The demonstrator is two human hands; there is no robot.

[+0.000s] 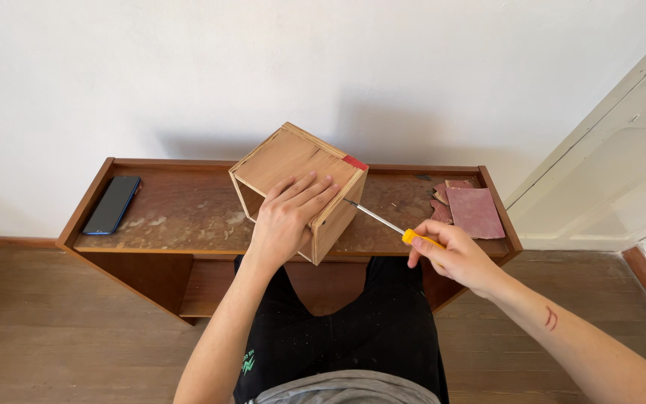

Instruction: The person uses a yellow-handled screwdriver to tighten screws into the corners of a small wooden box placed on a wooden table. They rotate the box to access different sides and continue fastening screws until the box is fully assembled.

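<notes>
A wooden box (297,187) is held tilted on the table (181,217), one corner raised, its open side turned to the left. The left hand (285,217) is laid flat on the box's top face, fingers spread and pressing, nothing pinched. A screwdriver (390,224) is held to the right of the box: its long axis runs on a slant, the metal tip pointed up-left and set against the box's right face, the yellow handle lying down-right. The handle is enclosed by the grip of the right hand (454,258), closed around it. A small red rectangular patch (354,161) is seen on the box's upper right corner. Reddish sandpaper sheets (472,209) lie well right of the box; a dark phone (112,204) with a blue edge lies well left of it.
</notes>
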